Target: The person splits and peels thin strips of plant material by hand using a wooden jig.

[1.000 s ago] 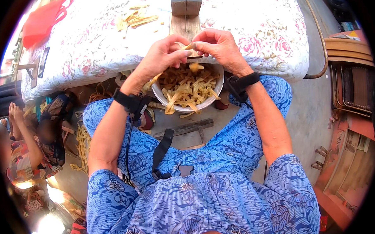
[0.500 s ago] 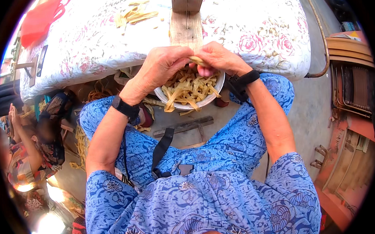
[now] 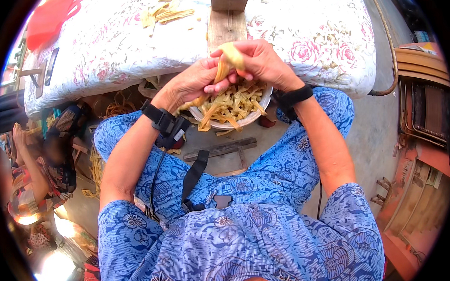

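Above a white bowl [image 3: 224, 126], both my hands work on a flat, pale yellow dried plant strip [image 3: 231, 53]. My left hand [image 3: 190, 81] is turned palm up, its fingers closed around the strip's lower part; a tail of it hangs by the wrist. Between the thumb and fingers of my right hand [image 3: 268, 64], the upper part is pinched in a blurred loop. Short yellow knotted pieces [image 3: 236, 106] fill the bowl, some drooping over its rim. My hands hide the bowl's far side.
A wooden board with an upright block [image 3: 226, 29] lies on the flowered tablecloth [image 3: 310, 18]. Loose strips [image 3: 167, 13] and a red bag [image 3: 50, 21] are on the cloth. At left, another person's hands [image 3: 19, 138] are raised. Stacked furniture [image 3: 422, 101] stands at right.
My left hand has rolled palm up and slid below the right. My right hand has lifted slightly, and the strip now shows as a loop between them.
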### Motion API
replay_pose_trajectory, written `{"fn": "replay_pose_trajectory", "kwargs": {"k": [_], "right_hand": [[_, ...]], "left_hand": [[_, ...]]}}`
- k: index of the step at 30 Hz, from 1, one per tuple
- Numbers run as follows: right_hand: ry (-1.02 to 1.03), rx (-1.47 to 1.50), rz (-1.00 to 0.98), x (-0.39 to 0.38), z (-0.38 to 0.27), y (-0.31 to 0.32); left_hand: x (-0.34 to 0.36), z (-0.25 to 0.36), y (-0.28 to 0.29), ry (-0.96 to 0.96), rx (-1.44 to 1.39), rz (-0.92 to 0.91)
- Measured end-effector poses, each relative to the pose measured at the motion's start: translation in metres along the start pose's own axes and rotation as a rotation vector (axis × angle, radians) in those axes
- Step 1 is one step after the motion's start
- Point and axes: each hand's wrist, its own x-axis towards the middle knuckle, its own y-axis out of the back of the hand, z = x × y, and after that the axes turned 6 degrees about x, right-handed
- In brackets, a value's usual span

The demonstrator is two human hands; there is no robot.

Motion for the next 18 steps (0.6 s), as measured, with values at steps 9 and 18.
{"fn": "replay_pose_trajectory", "kwargs": {"k": [9,18], "right_hand": [[0.715,-0.950,0.392,0.010,0.027,0.008],[0.058,-0.599,0.420,0.003,0.016,-0.001]], "left_hand": [[0.012,-0.017,-0.013,-0.091,-0.302,0.258],[0.006,-0.011,-0.021,-0.425,0.277,0.572]]}}
